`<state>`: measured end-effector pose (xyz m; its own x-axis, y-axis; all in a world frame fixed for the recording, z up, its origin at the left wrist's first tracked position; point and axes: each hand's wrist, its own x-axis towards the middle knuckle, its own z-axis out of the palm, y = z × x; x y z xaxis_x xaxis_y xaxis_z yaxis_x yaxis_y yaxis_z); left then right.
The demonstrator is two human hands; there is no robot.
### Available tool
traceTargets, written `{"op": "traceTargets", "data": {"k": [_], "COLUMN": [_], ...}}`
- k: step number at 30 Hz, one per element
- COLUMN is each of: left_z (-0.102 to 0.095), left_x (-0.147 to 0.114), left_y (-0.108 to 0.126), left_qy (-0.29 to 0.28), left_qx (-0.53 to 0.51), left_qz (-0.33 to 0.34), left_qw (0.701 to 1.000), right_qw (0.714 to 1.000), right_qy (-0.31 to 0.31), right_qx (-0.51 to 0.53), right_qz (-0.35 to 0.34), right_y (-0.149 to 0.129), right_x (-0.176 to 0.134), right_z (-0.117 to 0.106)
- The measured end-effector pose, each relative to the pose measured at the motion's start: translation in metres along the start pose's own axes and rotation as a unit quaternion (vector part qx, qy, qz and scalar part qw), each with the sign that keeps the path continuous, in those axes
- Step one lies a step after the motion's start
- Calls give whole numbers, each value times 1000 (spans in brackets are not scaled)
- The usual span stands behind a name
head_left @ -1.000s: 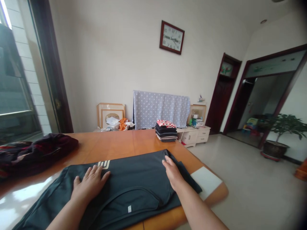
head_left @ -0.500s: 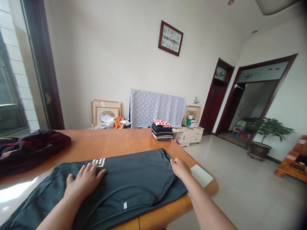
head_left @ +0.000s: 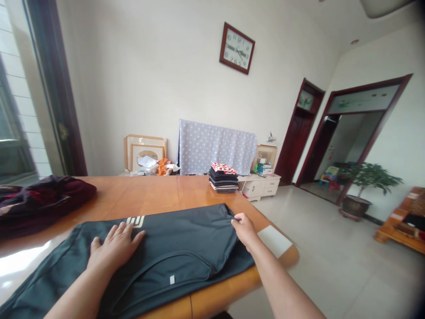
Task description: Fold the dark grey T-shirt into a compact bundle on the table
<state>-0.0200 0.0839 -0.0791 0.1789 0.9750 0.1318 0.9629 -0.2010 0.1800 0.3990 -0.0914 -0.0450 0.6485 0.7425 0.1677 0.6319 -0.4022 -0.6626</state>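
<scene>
A dark grey-green T-shirt lies partly folded across the near side of the wooden table. Its rounded neckline, with a small white tag, faces me, and a pale printed mark shows near the far fold. My left hand rests flat on the cloth with fingers spread, just below that mark. At the right end of the shirt, my right hand pinches the cloth near the sleeve. Part of the shirt is hidden under my left forearm.
A stack of folded clothes stands at the table's far right. Heaped dark maroon clothing lies at the left. A white sheet is at the right corner. Beyond are a low white cabinet and a potted plant.
My right hand has drawn the pinched edge of the shirt slightly to the left. My left hand stays flat in place on the cloth. The camera view has shifted a little.
</scene>
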Motion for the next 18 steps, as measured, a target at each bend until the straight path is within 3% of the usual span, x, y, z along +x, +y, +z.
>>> {"op": "traceTargets", "data": {"k": [4, 9, 14, 18], "left_z": [2, 5, 0, -4], "left_x": [2, 3, 1, -1], "left_y": [-2, -4, 0, 2], "left_qy": [2, 5, 1, -6], "left_qx": [-1, -9, -6, 1], "left_qz": [1, 1, -5, -2], "left_qw": [1000, 1000, 1000, 1000], "right_qw": [996, 970, 967, 956], "right_qy": [-2, -32, 6, -64], "right_qx": [-92, -242, -237, -236], "right_qz": [13, 11, -94, -162], "right_y": [1, -2, -14, -16], "right_x": [-5, -16, -17, -17], "right_z": [-7, -13, -16, -8]}}
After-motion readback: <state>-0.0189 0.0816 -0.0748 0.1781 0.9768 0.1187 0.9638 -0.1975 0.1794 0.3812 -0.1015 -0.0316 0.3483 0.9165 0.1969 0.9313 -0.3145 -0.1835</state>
